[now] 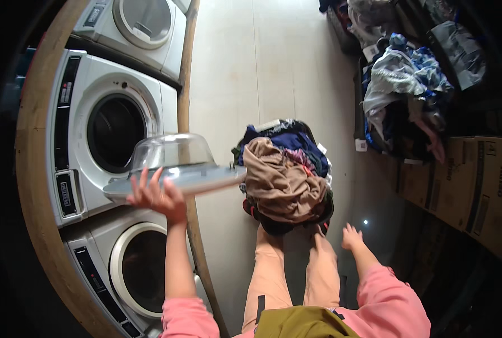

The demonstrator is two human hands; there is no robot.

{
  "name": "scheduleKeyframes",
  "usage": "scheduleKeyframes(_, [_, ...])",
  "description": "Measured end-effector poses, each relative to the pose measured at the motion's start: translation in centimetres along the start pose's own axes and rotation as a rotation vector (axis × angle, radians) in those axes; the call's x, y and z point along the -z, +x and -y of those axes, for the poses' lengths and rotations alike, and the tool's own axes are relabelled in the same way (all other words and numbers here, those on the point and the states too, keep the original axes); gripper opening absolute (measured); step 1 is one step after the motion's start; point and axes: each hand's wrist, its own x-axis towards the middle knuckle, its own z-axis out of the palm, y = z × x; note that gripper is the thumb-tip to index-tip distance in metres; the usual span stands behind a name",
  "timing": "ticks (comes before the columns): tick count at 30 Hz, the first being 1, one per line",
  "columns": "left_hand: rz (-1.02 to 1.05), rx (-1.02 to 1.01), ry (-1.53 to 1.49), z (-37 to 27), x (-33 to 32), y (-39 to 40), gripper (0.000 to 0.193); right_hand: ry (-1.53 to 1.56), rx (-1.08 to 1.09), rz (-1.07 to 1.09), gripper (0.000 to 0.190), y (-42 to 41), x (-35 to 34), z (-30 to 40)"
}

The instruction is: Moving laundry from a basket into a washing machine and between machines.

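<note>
My left hand (pixel 160 198) is at the swung-out round door (pixel 174 173) of the middle front-loading washer (pixel 149 88). Its fingers are spread against the door's outer edge; whether they press on it I cannot tell. Behind the door, the dark drum opening (pixel 115 133) is exposed, with no laundry visible inside. My right hand (pixel 352 236) hangs in the air over the floor, fingers apart and holding nothing. Between the hands, a black laundry basket (pixel 278 228) stands on the floor at my feet. Heaped in it are a brown cloth (pixel 282 181) and navy clothes (pixel 293 141).
Other front-loading machines, one above (pixel 145 42) and one below (pixel 136 266) in the picture, flank the washer with their doors closed. Wooden beams (pixel 185 97) frame the row. At right are another heaped laundry basket (pixel 403 84) and cardboard boxes (pixel 462 186).
</note>
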Motion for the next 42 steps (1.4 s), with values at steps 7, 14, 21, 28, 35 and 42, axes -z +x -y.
scheduleKeyframes(7, [0.052,-0.115,0.173,2.1,-7.1,13.0,0.051,0.425,-0.315,0.010,0.042,-8.1,-1.0,-3.0])
scheduleKeyframes(14, [0.471,-0.227,0.261,9.1,-11.2,22.5,0.094,0.842,-0.204,-0.146,0.040,-8.1,-3.4,8.9])
scheduleKeyframes(21, [0.705,-0.092,0.418,15.8,-11.5,29.0,0.085,1.022,0.108,-0.150,0.037,-8.2,0.9,18.9])
scheduleKeyframes(28, [0.374,-0.189,0.154,16.1,-11.8,18.1,0.061,0.741,0.097,-0.282,0.038,-5.5,1.9,13.1])
scheduleKeyframes(35, [1.548,0.062,0.054,5.6,-8.2,-19.8,0.075,0.510,0.078,-0.229,0.034,-0.1,7.6,7.5])
scheduleKeyframes(42, [2.037,0.094,-0.333,-8.5,-0.1,-38.4,0.070,0.050,0.225,-0.112,0.033,4.1,7.2,6.9])
